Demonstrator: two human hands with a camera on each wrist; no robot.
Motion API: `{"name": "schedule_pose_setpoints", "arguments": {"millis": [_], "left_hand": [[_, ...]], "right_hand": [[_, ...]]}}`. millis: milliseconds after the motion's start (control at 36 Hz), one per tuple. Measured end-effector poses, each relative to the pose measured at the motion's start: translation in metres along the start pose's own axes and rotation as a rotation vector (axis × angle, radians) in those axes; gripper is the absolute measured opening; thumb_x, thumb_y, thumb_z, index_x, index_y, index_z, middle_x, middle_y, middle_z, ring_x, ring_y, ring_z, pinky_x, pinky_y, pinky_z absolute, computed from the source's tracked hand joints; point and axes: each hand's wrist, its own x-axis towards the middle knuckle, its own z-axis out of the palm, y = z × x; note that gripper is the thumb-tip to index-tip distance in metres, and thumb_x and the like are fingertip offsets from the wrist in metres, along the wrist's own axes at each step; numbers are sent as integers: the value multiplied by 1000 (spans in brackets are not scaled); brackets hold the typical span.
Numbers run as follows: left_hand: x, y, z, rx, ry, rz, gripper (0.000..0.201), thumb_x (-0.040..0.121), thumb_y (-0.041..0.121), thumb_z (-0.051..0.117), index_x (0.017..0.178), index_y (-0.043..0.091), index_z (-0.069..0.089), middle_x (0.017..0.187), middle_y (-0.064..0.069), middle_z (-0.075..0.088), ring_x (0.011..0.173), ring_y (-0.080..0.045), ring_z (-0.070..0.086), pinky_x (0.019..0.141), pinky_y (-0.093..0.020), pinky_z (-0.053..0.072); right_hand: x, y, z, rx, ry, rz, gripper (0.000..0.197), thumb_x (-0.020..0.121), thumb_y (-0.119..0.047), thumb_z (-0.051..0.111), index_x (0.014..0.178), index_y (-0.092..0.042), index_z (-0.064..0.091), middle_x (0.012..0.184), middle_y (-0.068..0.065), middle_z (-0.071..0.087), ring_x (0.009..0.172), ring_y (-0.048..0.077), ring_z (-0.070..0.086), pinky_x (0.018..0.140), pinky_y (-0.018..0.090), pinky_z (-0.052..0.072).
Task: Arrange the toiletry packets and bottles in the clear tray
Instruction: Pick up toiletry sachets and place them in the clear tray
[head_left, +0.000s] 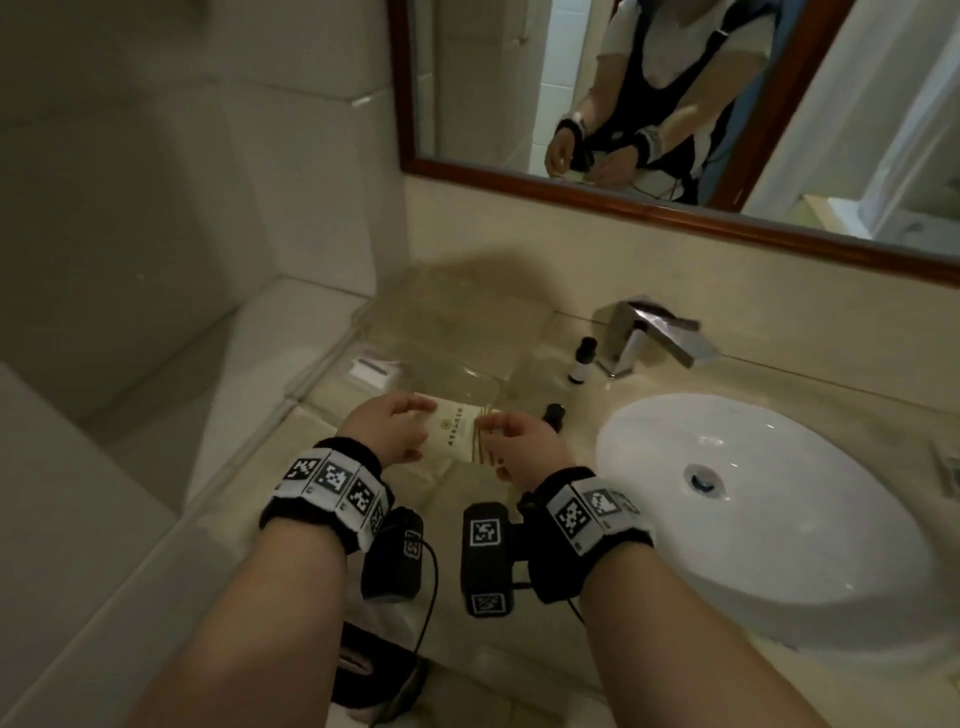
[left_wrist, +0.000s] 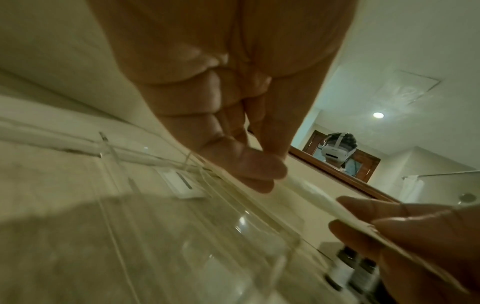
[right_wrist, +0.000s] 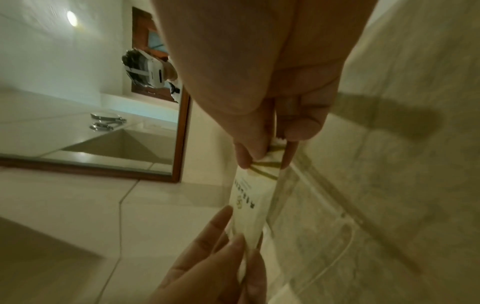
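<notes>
Over the vanity counter both hands pinch one cream packet, its print seemingly too blurred to read.

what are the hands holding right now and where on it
Both hold one cream packet by its two short ends: the left hand pinches one end, the right hand pinches the striped end, above the clear tray.

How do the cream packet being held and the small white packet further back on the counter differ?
The cream packet is held above the counter, the left hand and right hand pinching its ends; the small white packet lies flat and untouched by the clear tray. The cream packet looks larger, with printed text and gold stripes; the small white packet shows only a dark line. Both are flat, pale and outside the tray.
</notes>
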Motion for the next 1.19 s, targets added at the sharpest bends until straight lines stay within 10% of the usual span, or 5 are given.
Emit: {"name": "schedule_pose_setpoints", "arguments": {"millis": [167, 361, 611, 1083, 1194], "left_hand": [[47, -13, -50, 240, 113, -4, 30, 82, -2, 61, 107, 14, 64, 118, -6, 60, 93, -17, 57, 85, -25, 53], [101, -23, -85, 337, 53, -55, 38, 87, 11, 59, 124, 15, 60, 129, -10, 59, 110, -28, 61, 100, -37, 48], [147, -26, -93, 464, -91, -14, 44, 90, 14, 59, 131, 3, 52, 147, -10, 39, 127, -27, 49, 106, -38, 42], [161, -19, -103, 663, -244, -1, 45, 96, 27, 47, 139, 13, 45, 155, -2, 28, 142, -14, 28, 113, -20, 20], [154, -15, -103, 639, -218, 4, 43, 96, 25, 48, 137, 12, 47, 153, -4, 32, 141, -15, 31, 112, -20, 22]], "right_hand": [[44, -20, 51, 50, -20, 22, 22, 92, -5, 55, 111, -12, 63, 76, -3, 55, 60, 9, 55, 72, 27, 55], [92, -33, 98, 123, 33, 30, 30, 91, 4, 51, 120, -2, 59, 96, 13, 58, 60, 9, 55, 52, 12, 51], [140, -40, 123, 75, 52, 99, 34, 93, 1, 49, 124, -7, 59, 94, 8, 60, 80, 19, 60, 83, 36, 55], [154, -47, 128, -315, -107, 86, 42, 93, -22, 51, 135, -29, 50, 134, 12, 52, 113, 29, 60, 98, 36, 50], [142, -53, 117, -301, -114, 78, 43, 96, -20, 48, 139, -21, 47, 137, 10, 53, 120, 23, 55, 88, 18, 40]]}}
